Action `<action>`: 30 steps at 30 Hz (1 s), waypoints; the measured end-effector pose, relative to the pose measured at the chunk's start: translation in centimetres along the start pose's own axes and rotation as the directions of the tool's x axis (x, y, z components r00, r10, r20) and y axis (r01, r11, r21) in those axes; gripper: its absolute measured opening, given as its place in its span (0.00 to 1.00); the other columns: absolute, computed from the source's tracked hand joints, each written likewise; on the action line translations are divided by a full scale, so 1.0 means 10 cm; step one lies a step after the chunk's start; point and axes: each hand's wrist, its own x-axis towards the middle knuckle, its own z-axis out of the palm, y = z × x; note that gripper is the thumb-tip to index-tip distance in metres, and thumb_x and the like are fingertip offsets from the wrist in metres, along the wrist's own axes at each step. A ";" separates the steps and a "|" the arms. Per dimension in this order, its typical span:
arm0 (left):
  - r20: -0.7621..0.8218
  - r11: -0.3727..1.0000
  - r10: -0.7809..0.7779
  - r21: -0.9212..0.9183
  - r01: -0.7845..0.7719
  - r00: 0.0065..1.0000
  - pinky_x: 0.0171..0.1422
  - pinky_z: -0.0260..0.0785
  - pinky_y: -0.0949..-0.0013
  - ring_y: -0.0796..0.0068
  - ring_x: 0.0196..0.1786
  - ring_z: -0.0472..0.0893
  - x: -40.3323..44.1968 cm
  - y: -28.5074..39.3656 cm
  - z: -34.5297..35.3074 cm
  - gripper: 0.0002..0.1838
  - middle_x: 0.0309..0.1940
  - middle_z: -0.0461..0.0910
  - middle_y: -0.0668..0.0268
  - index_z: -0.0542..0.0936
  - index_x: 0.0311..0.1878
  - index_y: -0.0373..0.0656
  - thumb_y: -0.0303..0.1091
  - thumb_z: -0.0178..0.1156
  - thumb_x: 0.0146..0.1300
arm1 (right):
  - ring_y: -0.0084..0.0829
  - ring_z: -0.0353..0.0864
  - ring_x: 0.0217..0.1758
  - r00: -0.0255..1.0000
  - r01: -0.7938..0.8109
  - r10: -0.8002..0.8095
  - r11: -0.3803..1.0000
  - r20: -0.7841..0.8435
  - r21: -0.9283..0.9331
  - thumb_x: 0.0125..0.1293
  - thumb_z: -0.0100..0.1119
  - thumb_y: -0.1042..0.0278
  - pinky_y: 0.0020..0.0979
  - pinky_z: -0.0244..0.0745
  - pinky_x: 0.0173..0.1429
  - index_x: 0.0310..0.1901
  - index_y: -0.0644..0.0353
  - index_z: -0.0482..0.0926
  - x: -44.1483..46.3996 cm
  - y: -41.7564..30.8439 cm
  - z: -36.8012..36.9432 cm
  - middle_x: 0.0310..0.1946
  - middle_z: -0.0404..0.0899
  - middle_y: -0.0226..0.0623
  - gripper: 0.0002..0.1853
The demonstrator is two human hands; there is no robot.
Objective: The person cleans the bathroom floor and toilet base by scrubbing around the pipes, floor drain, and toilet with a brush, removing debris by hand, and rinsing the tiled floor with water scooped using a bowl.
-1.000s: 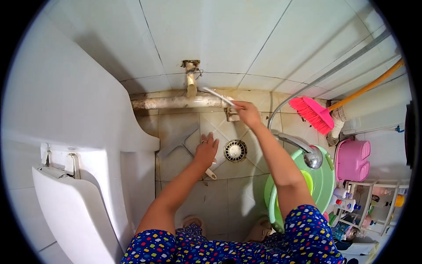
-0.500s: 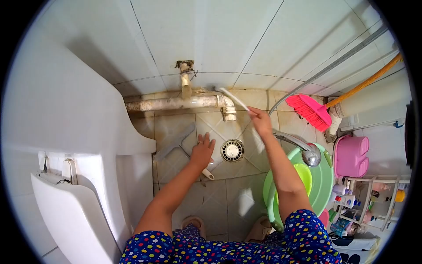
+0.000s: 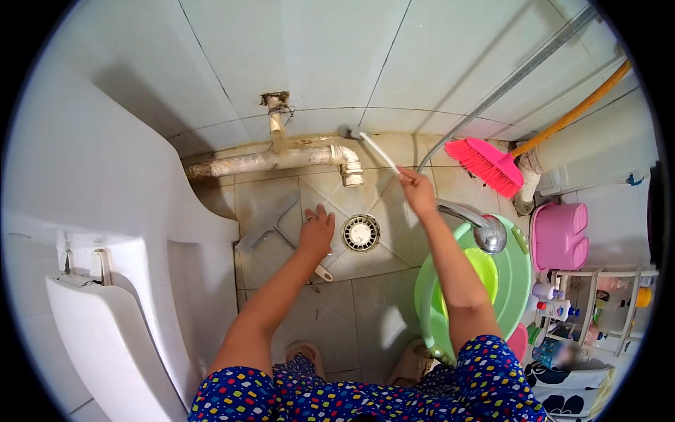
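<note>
Right hand closed round the end of a long white-handled brush, arm reaching far over the basin, handle slanting far-left. Brush head at the foot of the pale tiled wall, just right of the stained white pipe's elbow. Left hand grasps nothing: palm down, fingers spread, low over the tiled floor; cannot tell how firmly it presses. Beneath and beside it, a grey T-shaped squeegee; round metal floor drain to its right.

Against the earliest frame: the brush then crosses the pipe's elbow; now it lies right of it, elbow fully visible. Left hand much the same.

Containers: light green plastic basin at right, smaller bright green bowl within; chrome shower head over its far part. Pink plastic tub farther right. Nearer, a pale rack holds assorted bottles.
</note>
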 end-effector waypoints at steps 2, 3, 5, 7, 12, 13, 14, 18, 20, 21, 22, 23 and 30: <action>0.022 0.999 0.001 -0.050 0.000 1.000 0.54 0.71 0.59 0.41 0.64 0.60 -0.03 -0.01 -0.07 0.50 0.66 0.53 0.48 0.62 0.64 0.46 0.45 0.74 0.35 | 0.28 0.74 0.26 0.999 0.021 -0.021 1.000 0.027 -0.009 0.62 0.54 0.62 0.29 0.70 0.37 0.49 0.47 0.79 0.09 -0.03 -0.15 0.26 0.79 0.37 0.14; 0.024 0.999 0.003 -0.049 -0.002 1.000 0.54 0.71 0.59 0.41 0.64 0.60 -0.03 0.00 -0.09 0.50 0.66 0.53 0.48 0.62 0.64 0.46 0.45 0.74 0.35 | 0.29 0.76 0.29 0.998 0.042 -0.041 0.999 0.044 -0.017 0.62 0.54 0.63 0.29 0.70 0.39 0.49 0.48 0.79 0.11 -0.06 -0.16 0.28 0.80 0.39 0.14; 0.050 0.999 -0.003 -0.049 0.005 0.999 0.54 0.71 0.59 0.41 0.65 0.59 -0.02 0.01 -0.12 0.50 0.66 0.52 0.48 0.61 0.64 0.47 0.45 0.74 0.35 | 0.33 0.80 0.39 0.988 0.138 -0.137 0.990 0.074 -0.001 0.60 0.56 0.63 0.30 0.71 0.46 0.49 0.47 0.79 0.13 -0.13 0.00 0.36 0.81 0.43 0.14; 0.048 0.999 0.002 -0.054 0.001 0.999 0.54 0.71 0.59 0.41 0.65 0.59 -0.02 0.00 -0.11 0.49 0.66 0.52 0.48 0.62 0.64 0.47 0.45 0.74 0.35 | 0.35 0.79 0.43 0.984 0.064 -0.047 0.993 0.172 -0.094 0.59 0.56 0.63 0.31 0.70 0.49 0.49 0.46 0.79 0.02 -0.52 0.39 0.39 0.80 0.42 0.15; -0.068 0.989 0.017 -0.147 -0.027 0.998 0.53 0.71 0.58 0.42 0.65 0.59 -0.09 -0.08 0.05 0.48 0.67 0.52 0.49 0.62 0.64 0.48 0.44 0.73 0.35 | 0.34 0.79 0.43 0.991 0.053 -0.059 0.997 0.121 0.050 0.59 0.56 0.61 0.30 0.71 0.47 0.48 0.44 0.80 0.05 -0.44 0.51 0.40 0.80 0.40 0.14; -0.078 0.989 0.026 -0.142 -0.037 0.997 0.51 0.73 0.60 0.41 0.64 0.59 -0.08 -0.09 0.06 0.48 0.66 0.52 0.48 0.62 0.64 0.46 0.43 0.73 0.36 | 0.32 0.79 0.40 0.996 0.052 -0.058 0.996 0.073 0.074 0.59 0.56 0.61 0.29 0.71 0.45 0.48 0.45 0.80 0.11 -0.22 0.35 0.38 0.81 0.40 0.14; -0.087 0.989 0.034 -0.138 -0.046 0.996 0.50 0.74 0.61 0.40 0.64 0.60 -0.07 -0.09 0.07 0.48 0.66 0.52 0.47 0.63 0.64 0.44 0.43 0.73 0.36 | 0.30 0.79 0.37 0.998 0.053 -0.056 0.994 0.026 0.096 0.59 0.56 0.62 0.28 0.71 0.43 0.48 0.46 0.80 0.16 -0.02 0.22 0.36 0.81 0.39 0.14; -0.021 0.991 0.015 -0.130 -0.017 1.000 0.52 0.71 0.58 0.42 0.65 0.58 -0.04 -0.06 -0.01 0.48 0.67 0.51 0.50 0.63 0.64 0.48 0.43 0.73 0.35 | 0.26 0.77 0.31 0.998 0.051 -0.046 0.988 -0.037 0.144 0.59 0.57 0.62 0.27 0.70 0.39 0.47 0.47 0.80 0.17 0.28 0.09 0.31 0.81 0.38 0.14; -0.020 0.990 0.009 -0.138 -0.012 1.000 0.53 0.71 0.57 0.42 0.66 0.57 -0.02 -0.04 0.00 0.49 0.67 0.51 0.50 0.62 0.64 0.48 0.44 0.74 0.34 | 0.23 0.74 0.28 1.000 0.015 -0.012 0.991 -0.025 0.134 0.60 0.57 0.62 0.26 0.69 0.38 0.47 0.48 0.80 0.14 0.32 0.30 0.27 0.80 0.37 0.14; -0.016 0.990 0.022 -0.136 -0.024 1.000 0.53 0.71 0.57 0.42 0.66 0.57 -0.03 -0.02 -0.01 0.49 0.67 0.51 0.50 0.62 0.64 0.48 0.44 0.74 0.34 | 0.27 0.78 0.31 0.997 -0.082 0.081 0.995 0.004 0.053 0.61 0.56 0.60 0.29 0.71 0.40 0.48 0.45 0.80 -0.04 0.08 0.27 0.29 0.81 0.39 0.14; -0.005 0.990 0.008 -0.138 -0.008 1.000 0.54 0.71 0.57 0.42 0.66 0.57 -0.02 -0.01 -0.05 0.49 0.67 0.51 0.50 0.62 0.64 0.48 0.44 0.74 0.34 | 0.27 0.78 0.31 0.996 -0.090 0.090 0.994 -0.006 0.055 0.61 0.56 0.60 0.29 0.71 0.40 0.48 0.45 0.80 -0.09 0.01 0.28 0.29 0.81 0.39 0.14; 0.007 0.990 -0.007 -0.139 0.008 1.000 0.54 0.70 0.56 0.42 0.66 0.57 -0.02 -0.01 -0.06 0.50 0.67 0.51 0.50 0.61 0.64 0.48 0.44 0.74 0.34 | 0.31 0.79 0.33 0.995 -0.100 0.100 0.995 -0.011 0.005 0.61 0.54 0.59 0.31 0.72 0.42 0.48 0.44 0.80 -0.11 -0.03 0.29 0.31 0.81 0.40 0.14; -0.013 0.994 -0.030 -0.110 0.028 0.999 0.56 0.69 0.56 0.44 0.67 0.56 -0.04 0.01 -0.02 0.51 0.68 0.50 0.52 0.61 0.65 0.49 0.48 0.74 0.34 | 0.42 0.79 0.42 0.998 -0.042 0.047 0.987 0.028 -0.158 0.61 0.51 0.58 0.39 0.72 0.47 0.52 0.41 0.76 -0.08 -0.18 -0.24 0.39 0.80 0.44 0.17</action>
